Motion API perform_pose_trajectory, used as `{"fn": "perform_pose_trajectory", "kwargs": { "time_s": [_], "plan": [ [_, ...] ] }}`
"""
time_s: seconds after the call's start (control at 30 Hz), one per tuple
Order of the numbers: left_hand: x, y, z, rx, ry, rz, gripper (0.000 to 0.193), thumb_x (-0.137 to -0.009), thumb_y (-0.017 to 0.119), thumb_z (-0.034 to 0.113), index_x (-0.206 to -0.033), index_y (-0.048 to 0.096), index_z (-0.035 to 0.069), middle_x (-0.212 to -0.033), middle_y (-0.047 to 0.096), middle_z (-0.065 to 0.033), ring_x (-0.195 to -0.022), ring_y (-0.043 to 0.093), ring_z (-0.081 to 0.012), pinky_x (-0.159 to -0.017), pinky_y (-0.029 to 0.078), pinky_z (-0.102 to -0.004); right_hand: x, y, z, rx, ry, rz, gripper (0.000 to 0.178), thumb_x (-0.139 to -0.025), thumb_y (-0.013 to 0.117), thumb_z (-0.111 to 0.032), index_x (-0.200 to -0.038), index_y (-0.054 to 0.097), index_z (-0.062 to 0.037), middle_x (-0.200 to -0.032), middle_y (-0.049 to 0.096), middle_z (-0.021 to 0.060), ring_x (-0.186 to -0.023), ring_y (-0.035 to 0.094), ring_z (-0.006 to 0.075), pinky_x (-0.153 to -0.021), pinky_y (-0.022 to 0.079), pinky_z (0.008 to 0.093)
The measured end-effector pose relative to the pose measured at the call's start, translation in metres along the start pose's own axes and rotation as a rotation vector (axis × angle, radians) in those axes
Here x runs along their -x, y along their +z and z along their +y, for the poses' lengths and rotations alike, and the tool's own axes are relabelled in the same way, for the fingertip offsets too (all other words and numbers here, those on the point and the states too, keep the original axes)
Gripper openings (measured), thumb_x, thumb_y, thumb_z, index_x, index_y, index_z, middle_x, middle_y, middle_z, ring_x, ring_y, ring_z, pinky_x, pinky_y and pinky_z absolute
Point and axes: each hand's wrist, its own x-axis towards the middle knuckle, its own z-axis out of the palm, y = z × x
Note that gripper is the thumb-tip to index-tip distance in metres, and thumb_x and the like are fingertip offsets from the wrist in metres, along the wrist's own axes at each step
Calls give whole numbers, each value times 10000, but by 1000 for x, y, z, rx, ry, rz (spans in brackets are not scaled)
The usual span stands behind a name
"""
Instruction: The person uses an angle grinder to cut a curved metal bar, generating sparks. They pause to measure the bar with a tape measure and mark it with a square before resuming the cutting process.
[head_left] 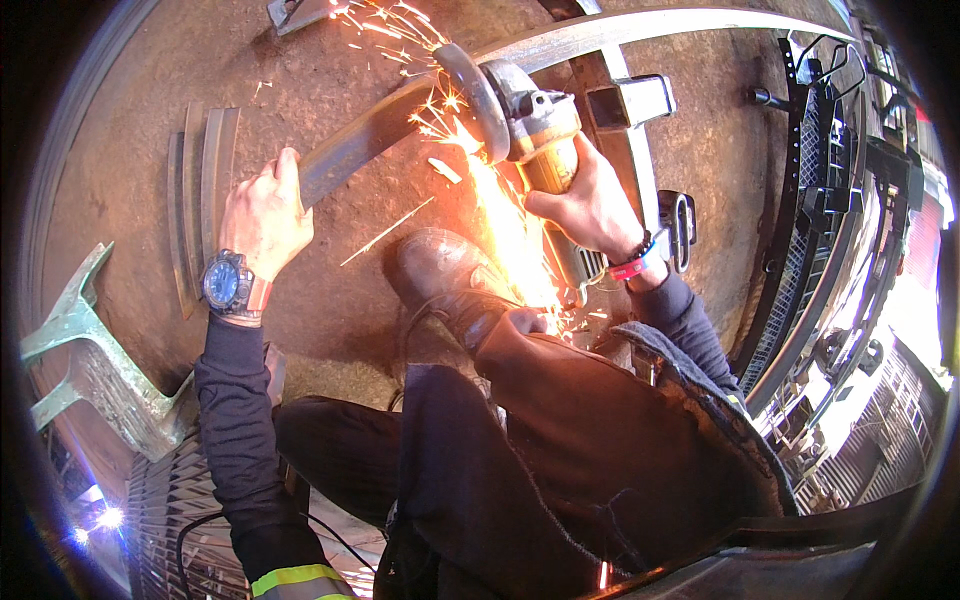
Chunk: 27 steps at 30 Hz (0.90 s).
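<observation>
My right hand (590,203) is wrapped round the yellow body of an angle grinder (540,125). Its disc and guard meet a long flat steel bar (370,140), and bright orange sparks (490,200) pour from the contact toward my boot and also fly up and away. With my left hand (265,215) I grip the near end of the bar, fingers closed over it. The bar slants away to the far right, passing behind the grinder. A watch is on my left wrist, and bands circle the right one.
My brown boot (440,270) stands under the sparks. Several steel strips (205,190) lie left of my left hand. A pale green metal stand (110,350) is at the left. Square tubing (635,100) lies beyond the grinder; black metal frames (810,200) line the right. Welding-like light (108,517) glares lower left.
</observation>
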Motion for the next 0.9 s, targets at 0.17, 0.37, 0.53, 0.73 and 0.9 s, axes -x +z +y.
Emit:
{"fn": "perform_pose_trajectory", "kwargs": {
  "time_s": [0.17, 0.37, 0.53, 0.73, 0.9],
  "plan": [
    [-1, -3, 3, -1, -3, -17, 504, -759, 726, 75, -1205, 498, 23, -977, 656, -210, -885, 658, -423, -759, 539, -484, -6, -1, -4, 3, -45, 21, 677, -651, 798, -262, -1185, 522, 48, -1001, 684, 263, -955, 689, 381, -854, 534, 428],
    [0, -1, 3, -20, -20, 1, 489, -768, 706, 72, -1209, 501, 17, -968, 658, -224, -887, 662, -431, -758, 541, -491, -9, 1, -8, 5, -45, 23, 683, -653, 800, -271, -1190, 519, 46, -1011, 684, 261, -963, 688, 380, -858, 535, 430],
    [0, -1, 3, -3, -13, 13, 472, -779, 694, 67, -1206, 498, 19, -958, 662, -226, -891, 661, -433, -767, 537, -494, -7, 0, -5, -2, -24, 9, 684, -654, 798, -271, -1194, 519, 43, -1016, 687, 258, -972, 689, 379, -858, 535, 429],
    [0, -4, 5, 3, -15, -23, 487, -773, 710, 66, -1201, 481, 27, -956, 663, -221, -882, 661, -429, -765, 534, -488, 4, -1, 0, 19, 30, 2, 688, -654, 794, -253, -1210, 517, 42, -1017, 689, 253, -973, 689, 378, -860, 535, 428],
    [0, -5, 5, 10, -21, -39, 509, -761, 731, 70, -1202, 479, 33, -960, 661, -218, -886, 664, -420, -763, 533, -479, 6, 4, 13, 48, -182, -9, 699, -655, 796, -238, -1229, 512, 42, -1020, 688, 258, -980, 691, 378, -864, 533, 428]
  ]
}}
